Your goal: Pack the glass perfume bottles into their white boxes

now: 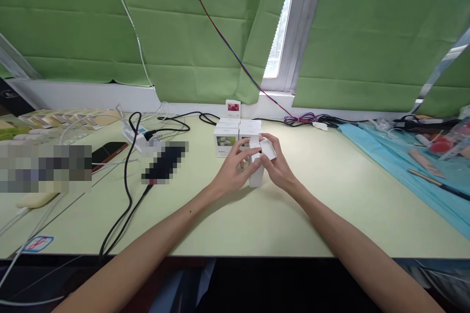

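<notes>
A small white carton (256, 177) stands upright on the table with its top flap (268, 148) lifted. My right hand (281, 165) wraps round its right side, thumb near the opening. From the left, my left hand (235, 168) grips the carton close to its top edge, thumb and fingers curled at the rim. The inside of the carton is hidden by my fingers. Just behind it stand several closed white cartons, one with a green and white flower picture (225, 141). Another white carton with a red picture (233, 107) stands at the back.
A phone (165, 162) on a black cable (127, 181) lies to the left, near a white power strip (137, 139). Blue plastic sheeting (389, 166) with a pen (429, 178) and clutter covers the right side. The table's front edge (271, 256) is close to me.
</notes>
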Demonstrator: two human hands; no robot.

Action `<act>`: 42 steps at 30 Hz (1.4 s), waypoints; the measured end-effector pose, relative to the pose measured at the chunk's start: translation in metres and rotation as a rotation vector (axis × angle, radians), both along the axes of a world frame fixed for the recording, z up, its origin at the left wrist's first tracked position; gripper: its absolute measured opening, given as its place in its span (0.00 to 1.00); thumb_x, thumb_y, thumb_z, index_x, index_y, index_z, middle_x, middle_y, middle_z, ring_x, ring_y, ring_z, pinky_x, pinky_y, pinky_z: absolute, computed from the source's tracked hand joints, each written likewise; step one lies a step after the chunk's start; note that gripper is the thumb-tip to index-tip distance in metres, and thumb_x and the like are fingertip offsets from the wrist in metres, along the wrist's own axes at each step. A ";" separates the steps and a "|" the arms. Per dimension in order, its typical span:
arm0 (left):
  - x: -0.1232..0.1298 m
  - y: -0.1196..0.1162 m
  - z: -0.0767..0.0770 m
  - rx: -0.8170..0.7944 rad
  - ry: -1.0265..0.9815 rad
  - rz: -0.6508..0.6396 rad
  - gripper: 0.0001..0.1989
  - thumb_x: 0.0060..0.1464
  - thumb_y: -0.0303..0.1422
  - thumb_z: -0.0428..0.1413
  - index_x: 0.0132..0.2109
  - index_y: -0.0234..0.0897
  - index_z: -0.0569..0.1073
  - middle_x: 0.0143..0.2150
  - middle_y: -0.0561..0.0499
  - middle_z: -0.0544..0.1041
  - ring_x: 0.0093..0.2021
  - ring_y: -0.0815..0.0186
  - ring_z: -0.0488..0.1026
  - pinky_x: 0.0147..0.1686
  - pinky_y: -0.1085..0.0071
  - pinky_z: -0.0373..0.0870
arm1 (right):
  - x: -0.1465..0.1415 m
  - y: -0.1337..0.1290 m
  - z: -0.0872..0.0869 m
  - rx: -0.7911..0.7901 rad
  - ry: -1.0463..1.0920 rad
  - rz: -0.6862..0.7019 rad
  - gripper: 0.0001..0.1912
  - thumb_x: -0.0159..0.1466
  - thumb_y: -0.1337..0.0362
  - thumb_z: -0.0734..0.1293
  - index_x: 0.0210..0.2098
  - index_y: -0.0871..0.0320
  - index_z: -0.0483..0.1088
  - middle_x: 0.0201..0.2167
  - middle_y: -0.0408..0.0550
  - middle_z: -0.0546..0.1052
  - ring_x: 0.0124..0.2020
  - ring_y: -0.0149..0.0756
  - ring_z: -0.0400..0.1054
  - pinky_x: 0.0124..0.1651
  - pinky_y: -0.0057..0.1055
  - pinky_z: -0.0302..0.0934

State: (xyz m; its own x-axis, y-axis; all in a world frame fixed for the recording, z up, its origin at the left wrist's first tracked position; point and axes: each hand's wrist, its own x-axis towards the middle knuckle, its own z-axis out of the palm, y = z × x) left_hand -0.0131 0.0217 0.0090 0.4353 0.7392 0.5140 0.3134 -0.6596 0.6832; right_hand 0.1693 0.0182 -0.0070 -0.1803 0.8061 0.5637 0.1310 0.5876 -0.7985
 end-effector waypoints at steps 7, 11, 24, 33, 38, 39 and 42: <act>0.002 0.000 -0.001 0.006 -0.033 -0.015 0.18 0.68 0.45 0.52 0.58 0.47 0.76 0.69 0.45 0.62 0.64 0.55 0.67 0.47 0.65 0.76 | 0.001 -0.003 0.004 0.003 -0.040 -0.027 0.37 0.69 0.39 0.61 0.69 0.50 0.51 0.61 0.56 0.67 0.53 0.47 0.72 0.58 0.49 0.68; 0.003 -0.003 0.003 -0.002 -0.064 -0.036 0.17 0.69 0.44 0.50 0.56 0.46 0.77 0.68 0.45 0.63 0.66 0.55 0.65 0.47 0.66 0.76 | 0.001 -0.004 0.004 0.015 -0.047 -0.014 0.36 0.70 0.41 0.60 0.71 0.50 0.49 0.66 0.57 0.65 0.59 0.48 0.69 0.62 0.49 0.65; 0.006 -0.005 0.002 -0.025 -0.086 -0.014 0.17 0.68 0.44 0.51 0.57 0.45 0.76 0.66 0.44 0.66 0.48 0.64 0.74 0.40 0.68 0.75 | 0.002 -0.003 0.005 0.026 -0.106 -0.024 0.40 0.71 0.41 0.59 0.75 0.49 0.43 0.70 0.56 0.62 0.69 0.51 0.60 0.67 0.52 0.60; 0.008 -0.005 0.001 -0.034 -0.098 0.015 0.17 0.68 0.44 0.50 0.55 0.44 0.75 0.65 0.44 0.67 0.43 0.65 0.73 0.37 0.69 0.74 | 0.000 -0.003 0.004 0.058 -0.121 -0.044 0.39 0.72 0.41 0.57 0.75 0.47 0.43 0.74 0.54 0.55 0.74 0.51 0.51 0.68 0.53 0.59; 0.009 -0.007 0.001 -0.054 -0.139 0.011 0.16 0.67 0.43 0.51 0.58 0.45 0.69 0.64 0.46 0.69 0.39 0.68 0.71 0.37 0.69 0.73 | -0.001 -0.003 0.005 0.119 -0.145 -0.095 0.37 0.72 0.41 0.56 0.75 0.48 0.47 0.75 0.54 0.55 0.74 0.49 0.50 0.70 0.52 0.56; 0.009 -0.007 0.001 -0.065 -0.146 0.008 0.17 0.67 0.43 0.52 0.59 0.45 0.68 0.64 0.47 0.69 0.38 0.68 0.70 0.37 0.69 0.73 | -0.001 -0.002 0.005 0.139 -0.146 -0.102 0.37 0.73 0.41 0.56 0.75 0.49 0.47 0.75 0.54 0.54 0.75 0.48 0.49 0.71 0.52 0.54; 0.010 -0.007 0.000 -0.101 -0.162 0.016 0.18 0.66 0.43 0.53 0.59 0.46 0.65 0.65 0.47 0.69 0.38 0.69 0.70 0.38 0.68 0.73 | -0.001 -0.002 0.005 0.200 -0.165 -0.123 0.34 0.74 0.43 0.53 0.75 0.48 0.47 0.74 0.53 0.55 0.75 0.45 0.48 0.74 0.52 0.48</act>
State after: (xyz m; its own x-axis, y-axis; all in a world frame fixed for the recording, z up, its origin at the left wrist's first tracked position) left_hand -0.0031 0.0145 0.0095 0.3407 0.7965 0.4995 0.2039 -0.5812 0.7878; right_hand 0.1682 0.0165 -0.0021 -0.1908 0.7032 0.6849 0.3296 0.7031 -0.6301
